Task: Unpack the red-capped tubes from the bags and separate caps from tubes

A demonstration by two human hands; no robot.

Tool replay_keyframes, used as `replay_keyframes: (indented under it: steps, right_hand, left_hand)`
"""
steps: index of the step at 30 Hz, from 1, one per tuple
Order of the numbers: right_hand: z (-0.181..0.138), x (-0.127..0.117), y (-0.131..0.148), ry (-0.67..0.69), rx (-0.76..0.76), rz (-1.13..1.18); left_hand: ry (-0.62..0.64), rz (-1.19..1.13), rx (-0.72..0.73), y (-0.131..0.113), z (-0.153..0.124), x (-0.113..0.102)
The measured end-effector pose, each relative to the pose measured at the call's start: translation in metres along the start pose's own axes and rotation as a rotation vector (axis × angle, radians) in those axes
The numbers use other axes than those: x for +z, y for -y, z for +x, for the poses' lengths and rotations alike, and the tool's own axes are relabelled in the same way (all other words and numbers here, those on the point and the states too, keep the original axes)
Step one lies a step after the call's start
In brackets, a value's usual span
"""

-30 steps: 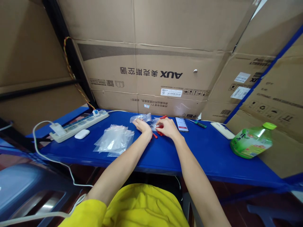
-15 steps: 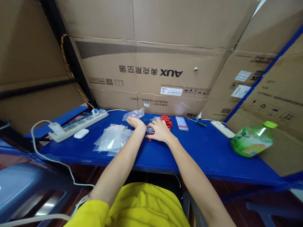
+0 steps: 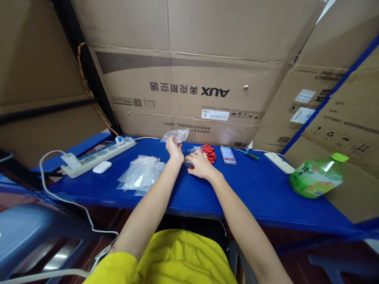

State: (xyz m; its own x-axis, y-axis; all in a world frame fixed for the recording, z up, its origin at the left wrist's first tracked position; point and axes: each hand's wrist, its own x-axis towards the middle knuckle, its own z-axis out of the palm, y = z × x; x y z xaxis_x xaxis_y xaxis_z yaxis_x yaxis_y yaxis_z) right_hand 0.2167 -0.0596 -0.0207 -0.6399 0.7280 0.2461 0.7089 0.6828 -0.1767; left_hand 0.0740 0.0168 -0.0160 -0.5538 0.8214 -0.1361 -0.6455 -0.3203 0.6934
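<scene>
My left hand (image 3: 174, 149) is closed on a clear plastic bag (image 3: 174, 136), raised just above the back of the table. My right hand (image 3: 201, 164) is curled, with fingers wrapped around something thin with a red end, apparently one or more of the small red-handled screwdrivers; the fingers hide most of it. Just beyond that hand lies a pile of small red-handled screwdrivers (image 3: 209, 153), their thin shafts pointing left. A stack of clear zip bags (image 3: 141, 173) is spread on the table to the left of my left forearm.
On the blue table (image 3: 254, 193) are a power strip (image 3: 97, 157), a white earphone case (image 3: 102, 167), a phone (image 3: 227, 155), a green-handled screwdriver (image 3: 250, 154), a white flat device (image 3: 278, 162) and a green bottle (image 3: 315, 177). Cardboard (image 3: 189, 67) walls the back.
My left hand has turned and lifted the plastic bag a little up and to the right. The right hand has drawn its fingers in tighter, and fewer shafts show beside it.
</scene>
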Motion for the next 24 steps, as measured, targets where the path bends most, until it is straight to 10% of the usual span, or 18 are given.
replay_keyframes:
  steps: [6, 18, 24]
  right_hand:
    - [-0.001, -0.004, -0.003, -0.039, -0.007, 0.109]
    - [0.014, -0.002, -0.022, -0.612, 0.440, 0.987]
    - [0.016, -0.003, -0.031, -0.788, 0.497, 1.077]
  left_hand:
    - [0.148, 0.079, 0.090, -0.003, -0.013, 0.002]
    - [0.472, 0.065, -0.012, -0.007, -0.037, 0.007]
    - [0.510, 0.196, -0.035, 0.000, -0.044, 0.009]
